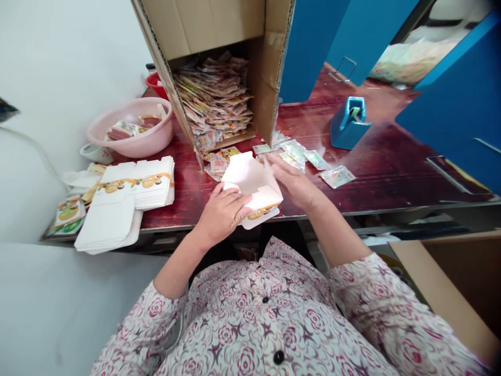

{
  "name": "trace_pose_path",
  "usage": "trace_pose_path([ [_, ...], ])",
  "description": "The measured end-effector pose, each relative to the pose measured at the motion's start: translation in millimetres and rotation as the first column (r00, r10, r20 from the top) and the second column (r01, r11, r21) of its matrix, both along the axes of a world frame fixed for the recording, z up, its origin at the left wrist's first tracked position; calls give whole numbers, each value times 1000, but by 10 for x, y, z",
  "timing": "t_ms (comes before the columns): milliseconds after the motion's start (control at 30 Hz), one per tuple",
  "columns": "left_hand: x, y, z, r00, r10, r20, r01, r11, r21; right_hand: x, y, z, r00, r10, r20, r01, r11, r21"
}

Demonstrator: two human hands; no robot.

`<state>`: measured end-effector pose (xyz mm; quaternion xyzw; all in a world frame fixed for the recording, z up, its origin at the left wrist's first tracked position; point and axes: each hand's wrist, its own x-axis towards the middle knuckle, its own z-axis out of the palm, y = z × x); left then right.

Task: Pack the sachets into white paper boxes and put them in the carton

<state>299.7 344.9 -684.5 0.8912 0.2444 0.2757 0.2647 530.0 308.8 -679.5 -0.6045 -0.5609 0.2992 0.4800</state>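
A small white carton (253, 189) with an orange printed band is held open over the front edge of the dark red table (391, 172). My left hand (221, 214) is wrapped round its near left side. On the carton's right side rests my right hand (294, 183), fingers stretched toward the top flap. Small clear sachets (297, 152) lie on the table just beyond my right hand. A stack of flat white cartons (129, 196) lies to the left of my left hand.
A tall cardboard box (219, 68) on its side holds piled printed packets (217, 102). A pink basin (133, 128) with packets sits at back left. A blue tape dispenser (349, 122) stands at right, blue panels (454, 94) behind. Another cardboard box (454, 282) is at lower right.
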Motion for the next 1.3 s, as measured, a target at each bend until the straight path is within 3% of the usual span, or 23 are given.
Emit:
trace_pose_path([
  [67,2,-6,-28,1000,-3,0,3,999,52,13,90,8,991,79,112,-69,993,-93],
  [133,2,-10,-53,1000,2,12,-4,993,114,-7,167,18,948,105,300,-60,986,-156],
  [233,3,-12,-92,999,22,40,-30,975,220,-68,204,48,879,112,463,-49,988,-145],
  [300,8,-17,-126,998,29,54,-44,958,282,-108,177,82,906,120,406,-97,992,-78],
  [400,20,-40,-192,993,48,110,-80,951,298,-154,121,156,981,155,115,-155,988,-6],
  [467,29,-61,-244,969,133,209,-185,949,254,-171,118,215,988,154,-34,-155,987,-49],
  [567,42,-68,-318,900,285,330,-325,943,70,-152,196,304,984,177,10,-173,970,-170],
  [700,65,-13,-392,919,233,320,-145,951,-274,-68,358,407,858,438,268,-365,887,-282],
  [767,74,17,-417,919,219,329,-94,929,-357,-53,403,442,774,506,380,-394,855,-338],
  [867,80,39,-447,904,236,356,-88,919,-385,-100,404,451,711,504,491,-343,858,-383],
  [1000,73,42,-469,901,217,375,-68,926,-371,-213,351,406,630,403,664,-253,915,-315],
  [1133,53,44,-472,900,208,383,-56,926,-372,-242,322,374,559,357,748,-232,934,-272],
  [1200,40,46,-472,899,216,381,-60,923,-380,-202,326,356,586,347,732,-246,937,-248],
  [1300,29,46,-477,904,214,371,-66,925,-375,-122,335,315,702,326,633,-230,945,-232],
])
